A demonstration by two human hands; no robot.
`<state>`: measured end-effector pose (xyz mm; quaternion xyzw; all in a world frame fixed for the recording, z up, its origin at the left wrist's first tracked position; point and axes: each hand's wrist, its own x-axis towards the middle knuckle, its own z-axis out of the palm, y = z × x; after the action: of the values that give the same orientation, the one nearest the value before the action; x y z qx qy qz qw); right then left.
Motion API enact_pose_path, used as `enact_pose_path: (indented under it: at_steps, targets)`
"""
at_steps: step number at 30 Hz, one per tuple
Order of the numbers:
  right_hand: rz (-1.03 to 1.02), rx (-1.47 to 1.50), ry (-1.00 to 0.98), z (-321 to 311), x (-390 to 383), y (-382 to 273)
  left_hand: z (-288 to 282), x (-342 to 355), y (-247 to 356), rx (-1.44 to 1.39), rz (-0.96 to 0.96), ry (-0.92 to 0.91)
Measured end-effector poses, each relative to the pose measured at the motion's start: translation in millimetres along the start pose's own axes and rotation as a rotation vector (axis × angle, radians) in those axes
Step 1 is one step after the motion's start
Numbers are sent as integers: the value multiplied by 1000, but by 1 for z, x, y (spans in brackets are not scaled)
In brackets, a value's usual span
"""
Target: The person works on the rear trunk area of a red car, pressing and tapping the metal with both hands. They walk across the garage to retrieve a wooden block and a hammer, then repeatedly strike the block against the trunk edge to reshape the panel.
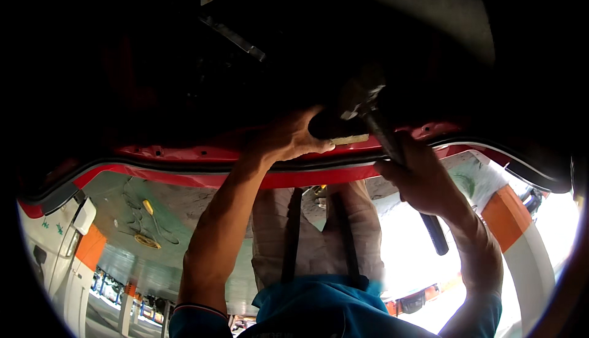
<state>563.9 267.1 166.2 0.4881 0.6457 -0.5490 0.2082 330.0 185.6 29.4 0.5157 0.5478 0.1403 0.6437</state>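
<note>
My right hand (423, 175) is wrapped round the dark handle of a hammer (385, 134). The hammer slants up and left, and its blurred metal head is in the shadow above the red car body edge (233, 152). My left hand (297, 136) is at the middle of that edge, its thumb against the left end of a pale, flat block (350, 139), perhaps wood. The other left fingers reach into the dark and are partly hidden. Block and hammer head appear apart.
A black rubber seal (319, 163) runs along the red edge. Deep shadow fills the upper view, where a metal bar (233, 38) shows. Cables and a yellow-handled tool (148, 206) lie on the floor at left. At right stands a white pillar with an orange band (506, 215).
</note>
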Motion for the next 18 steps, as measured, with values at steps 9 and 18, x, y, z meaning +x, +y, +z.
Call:
enact_pose_path:
  at_steps: [9,18]
  targets:
    - [287,-91,-144,10,8,-29,-4,-2,-15,-82,137,39]
    - [380,-44,75,-35,9,-76,-6,0,-16,14,115,75]
